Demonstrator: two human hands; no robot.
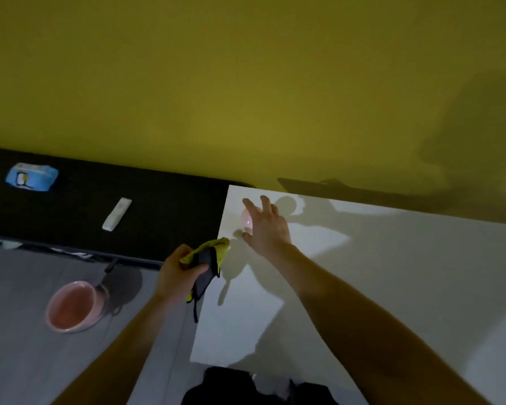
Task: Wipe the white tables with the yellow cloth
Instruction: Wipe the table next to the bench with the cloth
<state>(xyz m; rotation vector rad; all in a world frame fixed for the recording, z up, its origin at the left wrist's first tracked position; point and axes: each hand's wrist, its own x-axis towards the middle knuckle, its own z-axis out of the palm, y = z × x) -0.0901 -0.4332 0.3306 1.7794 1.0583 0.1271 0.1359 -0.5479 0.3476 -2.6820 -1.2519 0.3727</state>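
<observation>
A white table point(392, 273) fills the right half of the view, against a yellow wall. My left hand point(178, 273) grips a bunched yellow cloth with a dark grey side point(209, 258), held just off the table's left edge. My right hand point(265, 226) reaches across to the table's far left corner. Its fingers are spread over a small pink object point(247, 220), with the thumb on the near side and the index finger on the far side. Most of that object is hidden by the hand.
A pink bowl point(73, 306) stands on the grey surface at the lower left. Behind it, a black surface point(164, 217) carries a white remote point(117, 214) and a blue tissue pack point(32, 176). Dark clothing point(246, 387) shows at the bottom edge.
</observation>
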